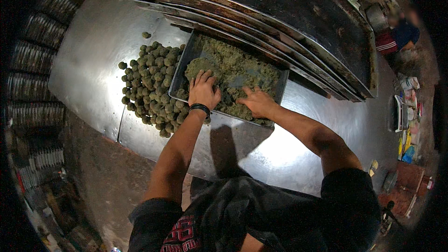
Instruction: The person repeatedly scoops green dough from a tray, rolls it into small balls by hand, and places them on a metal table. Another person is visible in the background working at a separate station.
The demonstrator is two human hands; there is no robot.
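Observation:
A shallow metal tray (281, 91) on the table holds a greenish, crumbly mixture (233, 56), with bare metal showing through in places. My left hand (204, 88), a dark band at its wrist, lies on a mound of it at the tray's left side, fingers stretched out. At the tray's lower right, my right hand (257, 101) touches the mixture with its fingers apart; some fingertips are hidden. Neither hand visibly grips anything. Beside the tray's left wall lies a heap of greenish-brown balls (151, 79), and one separate ball (146, 35) sits farther back.
Large dark baking trays (298, 14) are stacked just beyond the mixture tray, overhanging the shiny metal table (93, 60). Racks of metal trays (35, 84) line the left. At the far right sits another person (403, 35), near assorted packages (410, 112).

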